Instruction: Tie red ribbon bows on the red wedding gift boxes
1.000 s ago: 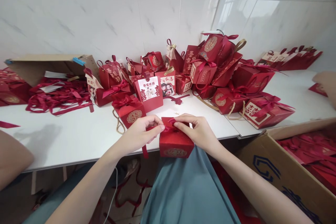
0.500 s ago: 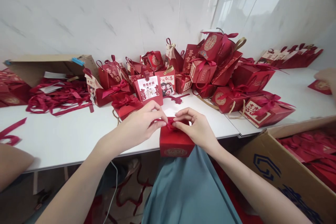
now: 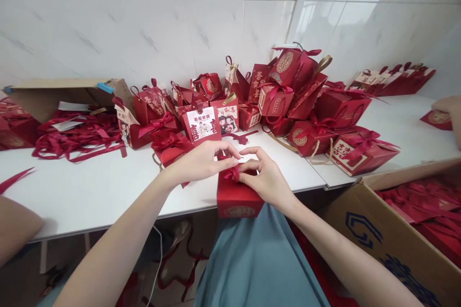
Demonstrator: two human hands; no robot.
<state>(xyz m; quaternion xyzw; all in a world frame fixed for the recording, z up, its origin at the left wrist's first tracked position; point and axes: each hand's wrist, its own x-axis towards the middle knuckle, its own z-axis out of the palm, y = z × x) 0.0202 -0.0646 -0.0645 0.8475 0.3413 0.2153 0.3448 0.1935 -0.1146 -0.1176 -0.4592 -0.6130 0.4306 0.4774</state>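
A red gift box (image 3: 239,200) with a gold emblem on its front sits at the table's near edge, against my lap. On its top is a red ribbon (image 3: 230,172) gathered into loops. My right hand (image 3: 265,176) pinches the ribbon between thumb and fingers, at the right side of the knot. Just above the box, my left hand (image 3: 206,159) has thumb and fingertips brought together over the ribbon; the part of ribbon there is mostly hidden by the fingers. Behind my left wrist lies another red box (image 3: 169,146) with a ribbon bow and rope handle.
Finished-looking red boxes (image 3: 295,88) are piled along the tiled wall. An open carton (image 3: 118,87) of loose ribbons stands at left, and a larger carton (image 3: 355,244) of red pieces at lower right. Another person's arm (image 3: 18,223) rests at the left edge; a hand (image 3: 448,105) shows at right.
My left hand has shifted up and right over the ribbon, its fingertips now closer to my right hand. The box stays in place; the view has tilted slightly.
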